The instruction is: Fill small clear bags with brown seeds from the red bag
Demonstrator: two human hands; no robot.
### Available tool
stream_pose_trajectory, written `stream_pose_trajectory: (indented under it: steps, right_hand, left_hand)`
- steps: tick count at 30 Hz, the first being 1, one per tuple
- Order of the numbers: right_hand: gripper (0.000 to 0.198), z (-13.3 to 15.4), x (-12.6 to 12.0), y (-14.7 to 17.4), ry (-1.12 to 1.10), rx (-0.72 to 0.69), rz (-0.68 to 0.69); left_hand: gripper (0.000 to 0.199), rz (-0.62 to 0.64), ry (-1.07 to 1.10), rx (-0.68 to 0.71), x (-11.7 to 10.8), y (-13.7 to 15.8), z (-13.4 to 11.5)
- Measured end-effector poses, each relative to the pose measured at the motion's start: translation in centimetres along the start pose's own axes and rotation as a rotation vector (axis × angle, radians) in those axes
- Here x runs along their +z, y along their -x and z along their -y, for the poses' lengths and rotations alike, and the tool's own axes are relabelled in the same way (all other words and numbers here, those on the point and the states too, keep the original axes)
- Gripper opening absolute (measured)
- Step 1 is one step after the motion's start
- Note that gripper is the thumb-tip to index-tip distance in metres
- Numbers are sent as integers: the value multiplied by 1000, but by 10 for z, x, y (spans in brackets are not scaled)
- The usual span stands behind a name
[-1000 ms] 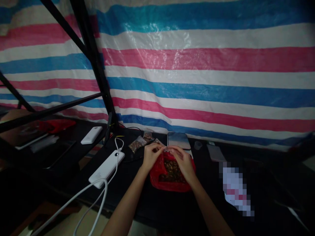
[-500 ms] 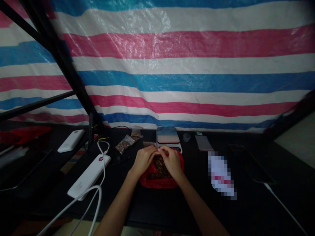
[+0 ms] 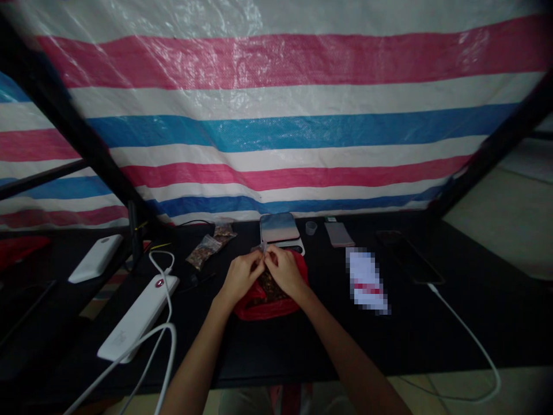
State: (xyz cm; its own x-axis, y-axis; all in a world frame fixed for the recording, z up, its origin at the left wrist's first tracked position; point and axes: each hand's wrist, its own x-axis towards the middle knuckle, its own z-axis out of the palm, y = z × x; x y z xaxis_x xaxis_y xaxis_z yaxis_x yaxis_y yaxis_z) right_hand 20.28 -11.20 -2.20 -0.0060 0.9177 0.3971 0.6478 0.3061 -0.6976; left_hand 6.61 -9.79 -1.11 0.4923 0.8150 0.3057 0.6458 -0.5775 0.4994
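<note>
My left hand (image 3: 243, 273) and my right hand (image 3: 283, 267) meet over a red plastic bag (image 3: 270, 312) on the black table. Fingertips of both are pinched together on a small clear plastic bag (image 3: 262, 246), mostly hidden by the fingers. Inside the red bag lies a heap of small brown, grain-like pieces (image 3: 268, 288). Just beyond the hands is a flat scale (image 3: 280, 229) with a shiny top. To the left, small clear bags filled with similar brown pieces (image 3: 203, 252) lie on the table.
A white power bank (image 3: 133, 320) with a white cable lies left, another white device (image 3: 95, 258) farther left. A small clear cup (image 3: 310, 228), a stack of flat clear bags (image 3: 339, 234), a blurred white packet (image 3: 367, 280) and a dark phone (image 3: 408, 256) are to the right. Striped sheeting (image 3: 276, 132) hangs behind.
The view has shifted a little, so everything sits farther left in it. Both hands stay together over the red bag, fingertips still pinched on the small clear bag.
</note>
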Motion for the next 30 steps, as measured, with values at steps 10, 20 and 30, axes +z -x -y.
stream_pose_trajectory:
  steps: [10, 20, 30]
  right_hand:
    - [18, 2, 0, -2, -7, 0, 17]
    - [18, 0, -6, 0, -42, -15, -6]
    - [16, 2, -14, 1, 192, -16, -14]
  left_hand:
    - [20, -149, -180, -19, 0, 2, 0]
    - [20, -67, -21, -14, 3, 1, -4]
    - [21, -266, -41, -45, -9, 0, 1]
